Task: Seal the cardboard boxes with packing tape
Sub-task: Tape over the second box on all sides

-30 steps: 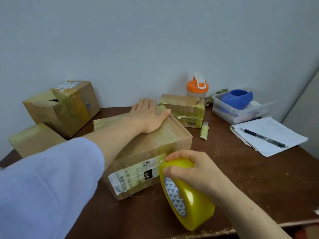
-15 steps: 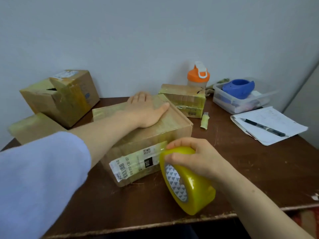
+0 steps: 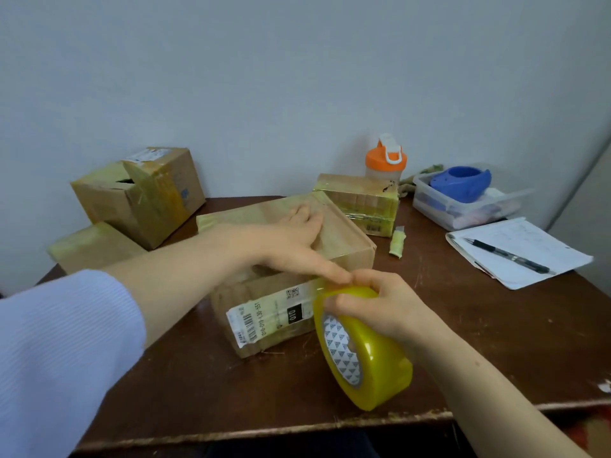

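Observation:
A flat cardboard box [image 3: 344, 238] with a white shipping label on its near side lies in the middle of the brown table [image 3: 496, 328]. My left hand [image 3: 291, 246] lies flat on the box top, its thumb stretched down to the near top edge. My right hand [image 3: 383, 309] grips a big roll of yellow packing tape [image 3: 367, 358] that stands on edge against the box's near side. A strip of tape runs from the roll onto the box at my left thumb tip.
An open-topped cardboard box [image 3: 139, 193] sits at the back left on a flat box [image 3: 92, 246]. A taped small box [image 3: 360, 200], an orange-lidded bottle [image 3: 385, 158], a plastic bin [image 3: 469, 209] holding a blue tape dispenser [image 3: 459, 181], papers with a pen [image 3: 509, 256] lie behind and right.
My left hand slid toward me along the box top until its thumb reached the near edge beside the roll. My right hand and the roll stayed against the box.

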`<action>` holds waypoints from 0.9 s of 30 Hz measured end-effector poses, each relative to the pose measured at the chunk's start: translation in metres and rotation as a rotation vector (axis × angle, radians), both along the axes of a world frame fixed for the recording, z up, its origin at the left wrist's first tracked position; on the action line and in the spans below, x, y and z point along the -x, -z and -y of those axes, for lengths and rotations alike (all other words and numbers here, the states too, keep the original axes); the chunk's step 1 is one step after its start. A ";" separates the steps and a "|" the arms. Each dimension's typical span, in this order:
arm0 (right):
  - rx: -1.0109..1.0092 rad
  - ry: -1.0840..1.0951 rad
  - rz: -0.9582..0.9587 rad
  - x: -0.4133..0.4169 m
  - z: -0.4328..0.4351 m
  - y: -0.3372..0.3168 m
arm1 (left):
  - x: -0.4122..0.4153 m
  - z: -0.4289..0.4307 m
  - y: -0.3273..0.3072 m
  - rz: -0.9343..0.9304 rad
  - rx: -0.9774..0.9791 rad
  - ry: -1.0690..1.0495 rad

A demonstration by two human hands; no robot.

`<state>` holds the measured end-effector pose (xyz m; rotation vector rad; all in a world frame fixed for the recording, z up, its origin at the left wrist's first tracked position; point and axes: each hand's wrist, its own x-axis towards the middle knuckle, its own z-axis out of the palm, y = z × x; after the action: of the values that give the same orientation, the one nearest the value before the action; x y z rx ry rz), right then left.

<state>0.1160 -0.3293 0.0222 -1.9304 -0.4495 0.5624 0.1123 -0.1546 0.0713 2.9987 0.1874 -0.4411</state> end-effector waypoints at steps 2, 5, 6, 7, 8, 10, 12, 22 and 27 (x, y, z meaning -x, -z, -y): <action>0.010 0.009 0.011 0.002 0.003 0.001 | 0.017 -0.014 0.003 -0.011 -0.144 -0.005; 0.008 0.015 0.010 0.007 0.001 -0.002 | 0.037 -0.022 0.004 -0.002 -0.154 -0.071; 0.011 0.005 0.008 0.010 0.002 -0.007 | 0.037 -0.022 0.001 0.000 -0.143 -0.061; 0.014 -0.016 0.009 0.013 0.005 -0.015 | 0.035 -0.021 -0.003 0.006 -0.130 -0.046; 0.001 -0.042 0.006 0.015 0.010 -0.025 | 0.033 -0.021 -0.009 0.018 -0.097 -0.032; -0.098 -0.124 -0.031 0.017 0.027 -0.051 | 0.029 -0.026 -0.025 0.020 0.079 -0.029; -0.248 -0.219 -0.078 0.017 0.042 -0.081 | 0.027 -0.034 -0.043 -0.107 0.313 -0.022; -0.488 -0.132 -0.110 -0.029 -0.027 -0.142 | 0.010 -0.036 -0.058 0.337 -0.004 -0.005; -0.519 -0.061 0.012 -0.052 -0.063 -0.129 | 0.020 -0.032 -0.026 0.021 -0.043 0.036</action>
<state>0.1684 -0.2661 0.1509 -1.4277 -0.5984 0.4222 0.0925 -0.1226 0.0971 3.0519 0.1427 -0.4140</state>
